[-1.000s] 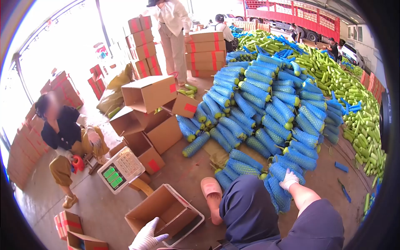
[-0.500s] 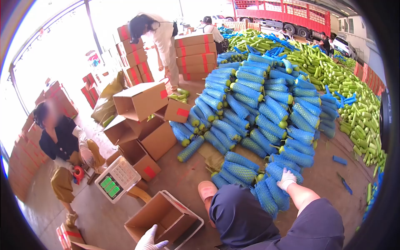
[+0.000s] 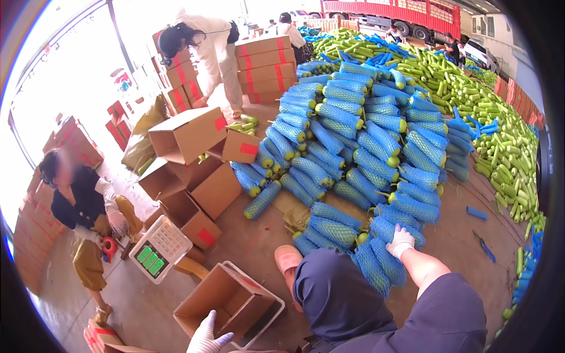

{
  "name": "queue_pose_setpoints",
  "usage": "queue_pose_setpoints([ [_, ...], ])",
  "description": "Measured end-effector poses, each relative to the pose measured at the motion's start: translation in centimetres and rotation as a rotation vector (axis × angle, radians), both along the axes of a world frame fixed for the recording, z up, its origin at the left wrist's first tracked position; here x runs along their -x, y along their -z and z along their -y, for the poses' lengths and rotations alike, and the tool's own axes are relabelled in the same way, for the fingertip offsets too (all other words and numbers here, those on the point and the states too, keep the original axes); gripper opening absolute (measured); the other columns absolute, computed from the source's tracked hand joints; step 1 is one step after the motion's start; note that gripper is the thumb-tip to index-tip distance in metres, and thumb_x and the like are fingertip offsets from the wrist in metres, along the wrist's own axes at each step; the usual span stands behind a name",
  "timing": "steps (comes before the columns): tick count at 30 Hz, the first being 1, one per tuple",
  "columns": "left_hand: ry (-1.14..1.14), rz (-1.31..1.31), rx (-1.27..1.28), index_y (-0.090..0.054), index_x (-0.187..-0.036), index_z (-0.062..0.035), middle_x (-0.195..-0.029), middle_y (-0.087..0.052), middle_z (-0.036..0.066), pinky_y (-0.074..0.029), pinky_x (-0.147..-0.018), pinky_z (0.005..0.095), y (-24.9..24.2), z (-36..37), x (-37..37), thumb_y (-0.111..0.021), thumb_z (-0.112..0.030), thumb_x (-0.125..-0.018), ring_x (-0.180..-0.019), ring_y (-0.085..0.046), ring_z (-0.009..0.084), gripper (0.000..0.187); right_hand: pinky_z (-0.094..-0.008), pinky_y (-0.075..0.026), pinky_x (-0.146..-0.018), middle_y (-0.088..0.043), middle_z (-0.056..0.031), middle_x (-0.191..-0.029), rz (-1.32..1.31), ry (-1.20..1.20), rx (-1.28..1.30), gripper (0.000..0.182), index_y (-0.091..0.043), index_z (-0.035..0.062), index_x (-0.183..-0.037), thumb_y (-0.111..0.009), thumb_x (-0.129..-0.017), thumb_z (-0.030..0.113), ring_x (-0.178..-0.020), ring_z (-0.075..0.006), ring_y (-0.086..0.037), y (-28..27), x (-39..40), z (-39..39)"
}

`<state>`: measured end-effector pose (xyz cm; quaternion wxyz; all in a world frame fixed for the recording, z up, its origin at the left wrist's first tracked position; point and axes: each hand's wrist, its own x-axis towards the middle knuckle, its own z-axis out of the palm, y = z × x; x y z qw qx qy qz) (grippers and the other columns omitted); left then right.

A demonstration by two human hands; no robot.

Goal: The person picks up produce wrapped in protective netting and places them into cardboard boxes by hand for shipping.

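Observation:
My right hand point(image 3: 401, 242), in a white glove, lies over the nearest row of long green gourds in blue foam netting point(image 3: 379, 267). Its fingers curl onto one netted gourd point(image 3: 388, 229); the fingertips are partly hidden. My left hand point(image 3: 207, 337), also gloved, is open beside the near side of a cardboard box point(image 3: 206, 297), thumb and fingers apart. The box has its opening toward me and stands on a scale platform point(image 3: 276, 312). A scale display point(image 3: 160, 250) with green-lit readouts stands just beyond it.
Several open cardboard boxes point(image 3: 218, 188) are stacked past the scale. A seated person point(image 3: 82, 200) is at the left, and another person point(image 3: 212, 53) bends by stacked cartons point(image 3: 265, 67). Bare green gourds point(image 3: 471, 106) are heaped behind the netted pile; a red truck point(image 3: 400, 20) stands behind.
The view has shifted slightly, so most things sit further left and higher. My right hand stays on the netted gourds, its fingers bent a little more. The bending person has leaned lower.

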<state>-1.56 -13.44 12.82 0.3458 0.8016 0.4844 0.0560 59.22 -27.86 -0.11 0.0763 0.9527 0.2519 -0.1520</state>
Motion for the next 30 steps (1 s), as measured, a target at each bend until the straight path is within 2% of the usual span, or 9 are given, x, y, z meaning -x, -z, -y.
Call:
queue_pose_setpoints([
  [18, -0.02, 0.007, -0.036, -0.034, -0.149, 0.0004, -0.145, -0.044, 0.024, -0.035, -0.112, 0.0376, -0.9, 0.2, -0.2, -0.073, -0.019, -0.087, -0.136, -0.042, 0.0339, 0.076, -0.0447, -0.047, -0.1, -0.049, -0.021, -0.136, 0.006, -0.004, -0.016, 0.1, -0.024, 0.0035, -0.152, -0.074, -0.076, 0.043, -0.123, -0.0342, -0.053, -0.1, 0.2, 0.1],
  [20, -0.165, -0.006, 0.175, -0.027, -0.151, 0.0017, -0.15, -0.038, 0.026, -0.032, -0.115, 0.0394, -1.8, 0.2, -0.6, -0.08, -0.031, -0.082, -0.14, -0.037, 0.0358, 0.093, -0.0445, -0.047, -0.099, -0.05, -0.0209, -0.136, 0.014, -0.01, -0.023, 0.099, -0.024, 0.0035, -0.151, -0.074, -0.075, 0.043, -0.123, -0.0342, -0.053, 0.1, 0.0, 0.2],
  [23, -0.173, -0.018, 0.176, -0.022, -0.152, 0.0015, -0.15, -0.037, 0.027, -0.033, -0.114, 0.04, -1.7, 0.2, -0.6, -0.08, -0.024, -0.081, -0.141, -0.037, 0.0361, 0.095, -0.0444, -0.048, -0.098, -0.05, -0.0205, -0.135, 0.037, -0.023, -0.028, 0.099, -0.024, 0.0036, -0.151, -0.074, -0.075, 0.044, -0.123, -0.0335, -0.054, 0.5, 0.0, 0.3],
  [30, -0.178, 0.014, 0.139, -0.023, -0.152, 0.0016, -0.15, -0.037, 0.027, -0.031, -0.115, 0.0392, -1.7, 0.5, -0.5, -0.081, -0.025, -0.08, -0.142, -0.036, 0.0366, 0.096, -0.0435, -0.047, -0.099, -0.05, -0.0197, -0.136, 0.052, -0.015, -0.016, 0.099, -0.025, 0.0043, -0.15, -0.074, -0.075, 0.045, -0.124, -0.0318, -0.054, 1.0, -0.2, 0.2],
])
